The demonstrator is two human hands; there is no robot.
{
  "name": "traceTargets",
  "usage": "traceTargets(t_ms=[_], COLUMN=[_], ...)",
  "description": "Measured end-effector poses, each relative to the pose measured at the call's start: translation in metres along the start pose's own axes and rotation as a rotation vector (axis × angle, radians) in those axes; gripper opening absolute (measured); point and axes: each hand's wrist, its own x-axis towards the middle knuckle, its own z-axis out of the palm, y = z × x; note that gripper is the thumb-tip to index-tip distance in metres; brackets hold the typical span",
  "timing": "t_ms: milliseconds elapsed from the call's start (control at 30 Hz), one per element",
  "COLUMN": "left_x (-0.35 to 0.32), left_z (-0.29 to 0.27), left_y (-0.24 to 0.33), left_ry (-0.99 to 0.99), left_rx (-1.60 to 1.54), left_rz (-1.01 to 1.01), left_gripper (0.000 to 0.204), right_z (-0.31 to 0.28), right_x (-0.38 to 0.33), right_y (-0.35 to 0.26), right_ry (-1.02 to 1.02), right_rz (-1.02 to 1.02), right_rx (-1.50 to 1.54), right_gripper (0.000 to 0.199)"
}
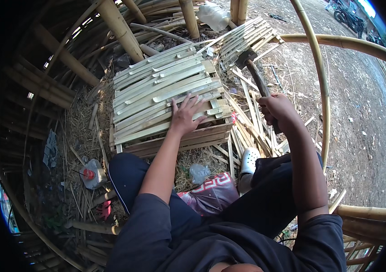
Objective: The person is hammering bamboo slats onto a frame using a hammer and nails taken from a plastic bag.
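Observation:
In front of me stands a low crate (175,143) of wooden boards, its top covered with pale bamboo slats (143,102) laid side by side, some with curled ends. My left hand (185,114) lies on the slats near the crate's near right part, fingers spread, holding nothing. Off to the right, my right hand (278,110) is wrapped round the wooden handle of a hammer (258,78). The hammer's dark head is up and away from me, beyond the crate's right edge, apart from the slats. Whether a nail is under my left fingers I cannot tell.
Loose bamboo strips (248,109) lie right of the crate, with a slatted panel (242,41) behind them. Bamboo poles (118,29) stand at the back; a curved pole (322,77) rises at my right. A printed sack (215,192) and a clear plastic bag (199,173) lie between my legs.

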Motion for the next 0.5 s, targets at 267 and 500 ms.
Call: traceTargets(t_ms=[267, 500], left_x=[0.002, 0.003], left_z=[0.005, 0.001], left_y=[0.000, 0.001], left_ry=[0.125, 0.137], left_rx=[0.100, 0.107], left_rz=[0.138, 0.247], left_gripper=[0.063, 0.052], right_z=[-0.005, -0.006], right_x=[-0.019, -0.013], right_y=[-0.014, -0.003], right_ry=[-0.001, -0.026], right_rz=[-0.052, -0.031], right_rx=[0.063, 0.016], right_gripper=[0.020, 0.019])
